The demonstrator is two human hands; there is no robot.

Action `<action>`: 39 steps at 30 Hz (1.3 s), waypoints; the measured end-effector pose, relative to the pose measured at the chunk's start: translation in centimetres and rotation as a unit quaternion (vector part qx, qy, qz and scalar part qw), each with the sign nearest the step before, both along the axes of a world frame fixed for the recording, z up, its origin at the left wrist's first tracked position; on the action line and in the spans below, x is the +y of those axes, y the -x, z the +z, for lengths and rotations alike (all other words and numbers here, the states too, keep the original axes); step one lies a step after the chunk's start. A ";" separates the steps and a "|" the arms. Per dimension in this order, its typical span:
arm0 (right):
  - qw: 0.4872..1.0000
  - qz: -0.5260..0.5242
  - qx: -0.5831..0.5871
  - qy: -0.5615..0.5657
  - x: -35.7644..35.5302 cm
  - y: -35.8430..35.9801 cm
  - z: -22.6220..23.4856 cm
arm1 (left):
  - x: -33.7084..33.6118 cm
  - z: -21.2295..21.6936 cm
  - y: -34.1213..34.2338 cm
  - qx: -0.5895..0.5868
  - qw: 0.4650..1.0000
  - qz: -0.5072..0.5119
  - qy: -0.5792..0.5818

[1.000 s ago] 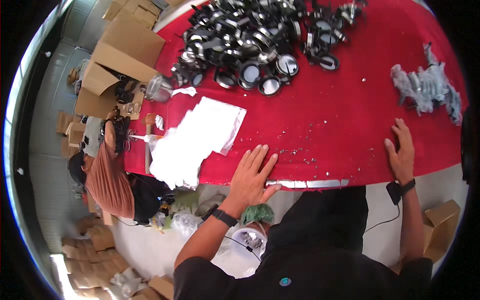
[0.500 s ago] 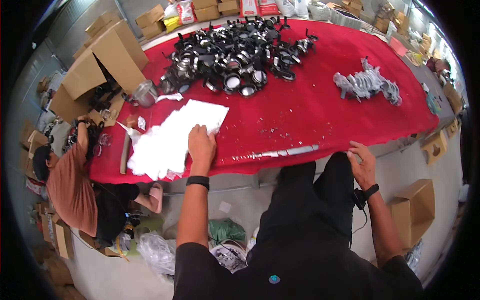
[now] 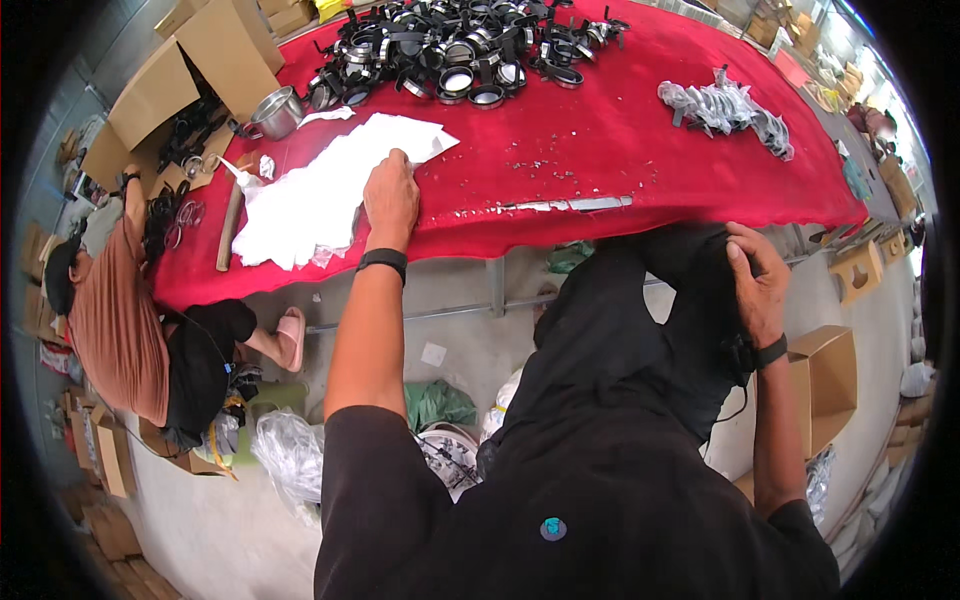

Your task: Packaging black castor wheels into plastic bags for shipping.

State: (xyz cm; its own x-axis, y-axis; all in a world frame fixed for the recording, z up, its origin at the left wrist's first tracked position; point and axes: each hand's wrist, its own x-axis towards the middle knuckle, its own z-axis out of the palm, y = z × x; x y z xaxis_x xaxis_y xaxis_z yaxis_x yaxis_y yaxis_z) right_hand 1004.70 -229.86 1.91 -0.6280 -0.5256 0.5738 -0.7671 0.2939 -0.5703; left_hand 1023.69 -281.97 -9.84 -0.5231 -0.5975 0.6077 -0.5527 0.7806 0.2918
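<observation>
My left hand lies on the near right edge of a stack of white plastic bags. Its fingers are together and curled down; whatever may be under the fingertips is hidden. My right hand rests on the side of my right knee, just off the table edge. It holds nothing, its thumb apart from the fingers. Beyond the bags, a large heap of black and silver ring-shaped metal parts covers the table's far side. Similar parts in clear plastic wrap lie at the right.
A red cloth covers the table, with small debris and a pale torn strip near its front edge. At left are a metal cup, a brown tube, an open carton and a co-worker. A bucket stands below.
The view has tipped downward, so the table sits higher in it. My right knee and right hand have swung outward to the right. My left hand stays at the bags' edge.
</observation>
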 end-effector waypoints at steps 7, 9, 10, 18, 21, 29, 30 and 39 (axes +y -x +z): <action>1.000 0.015 -0.009 0.009 -3.4 0.5 3.4 | 0.4 0.1 -0.6 0.008 1.000 -0.030 -0.007; 0.999 0.044 -0.017 0.019 -6.0 1.4 4.0 | 0.2 0.4 -1.2 0.016 0.998 -0.062 -0.001; 0.998 0.064 -0.016 0.015 -7.4 2.1 4.2 | 0.2 0.6 -1.3 0.018 0.998 -0.067 0.006; 0.980 0.171 0.009 -0.097 -22.0 8.7 0.6 | 1.7 2.2 -0.8 0.105 0.987 -0.109 -0.062; 0.971 0.190 -0.041 -0.142 -29.4 10.4 -0.1 | 2.1 3.0 -0.9 0.091 0.987 -0.080 -0.106; 0.920 0.277 0.194 -0.197 -44.9 15.2 -3.7 | 0.7 2.4 0.1 0.021 0.995 -0.078 -0.065; 0.919 0.231 0.202 -0.249 -45.8 15.0 -4.0 | 0.4 2.3 0.1 0.017 0.993 -0.088 -0.075; 0.893 0.118 0.273 -0.337 -46.1 17.8 -7.0 | 1.2 4.1 0.9 0.045 0.993 -0.106 -0.038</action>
State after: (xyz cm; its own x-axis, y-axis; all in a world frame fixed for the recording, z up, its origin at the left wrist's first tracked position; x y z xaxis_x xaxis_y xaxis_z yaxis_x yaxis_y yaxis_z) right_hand 986.87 -275.92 -5.11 -0.1784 -0.9480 0.2636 -0.9626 0.2237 0.1530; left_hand 1022.80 -280.73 -5.75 -0.5879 -0.5250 0.6154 -0.3471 0.8509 0.3943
